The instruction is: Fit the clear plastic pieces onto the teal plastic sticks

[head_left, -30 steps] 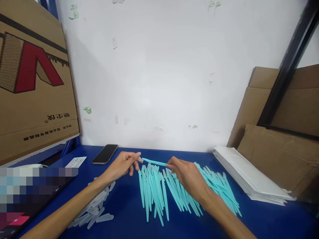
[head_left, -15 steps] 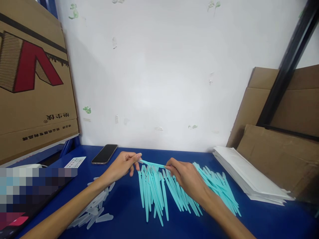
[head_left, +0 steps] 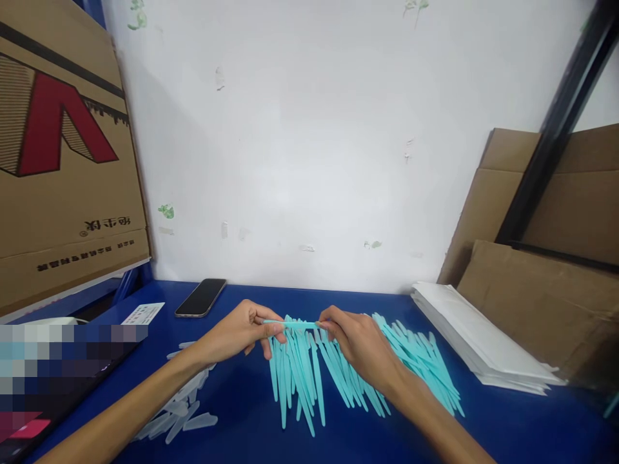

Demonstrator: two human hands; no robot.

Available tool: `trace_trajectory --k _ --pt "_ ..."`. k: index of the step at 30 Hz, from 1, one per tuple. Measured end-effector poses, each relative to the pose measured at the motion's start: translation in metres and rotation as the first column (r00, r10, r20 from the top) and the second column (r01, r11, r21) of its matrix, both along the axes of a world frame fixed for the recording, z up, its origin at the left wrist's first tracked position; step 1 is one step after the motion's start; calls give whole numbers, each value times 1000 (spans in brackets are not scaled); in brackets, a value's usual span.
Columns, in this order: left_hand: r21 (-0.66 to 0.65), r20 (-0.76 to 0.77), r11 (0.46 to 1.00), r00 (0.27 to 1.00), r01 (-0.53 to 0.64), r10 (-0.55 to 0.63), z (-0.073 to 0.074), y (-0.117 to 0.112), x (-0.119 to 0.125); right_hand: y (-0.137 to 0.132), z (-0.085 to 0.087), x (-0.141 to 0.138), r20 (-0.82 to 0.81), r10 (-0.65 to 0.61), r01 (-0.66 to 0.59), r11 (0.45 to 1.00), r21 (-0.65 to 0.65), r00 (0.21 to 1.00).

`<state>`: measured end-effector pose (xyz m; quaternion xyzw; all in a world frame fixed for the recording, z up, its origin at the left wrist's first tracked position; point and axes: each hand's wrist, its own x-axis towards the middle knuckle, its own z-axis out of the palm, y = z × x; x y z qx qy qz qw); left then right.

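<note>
A slim teal eyebrow razor [head_left: 300,325] is held level between my two hands, above the blue table. My left hand [head_left: 249,328] pinches it near its left end, which pokes out past the thumb. The right end sits between the thumb and fingers of my right hand [head_left: 355,338]. Beneath them lies a bunch of similar teal razors [head_left: 300,380]. A second bunch [head_left: 345,380] is partly under my right hand, and a third pile [head_left: 425,364] lies beyond my right wrist. Loose translucent caps [head_left: 181,419] are scattered beside my left forearm, which hides some of them.
A phone [head_left: 201,298] and a printed card [head_left: 144,314] lie at the back left. A large carton [head_left: 72,212] stands on the left. White envelopes [head_left: 483,341] are stacked at the right, against cardboard [head_left: 536,303]. A white wall [head_left: 300,148] rises behind the table.
My left hand has moved slightly right and down along the razor, and its left end now shows past the thumb. My right hand has stayed nearly in place.
</note>
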<state>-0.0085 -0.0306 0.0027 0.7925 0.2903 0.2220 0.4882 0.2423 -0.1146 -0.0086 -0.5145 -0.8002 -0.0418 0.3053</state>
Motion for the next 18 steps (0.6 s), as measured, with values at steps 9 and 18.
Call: trace_trajectory --k 9,18 --pt "13 29 1000 999 27 -27 -1 -1 -1 -3 0 -5 0 57 -57 998 -40 998" --pt "-4 47 1000 999 14 -14 -2 -6 1 -1 -1 -1 -20 76 -78 994 -74 997"
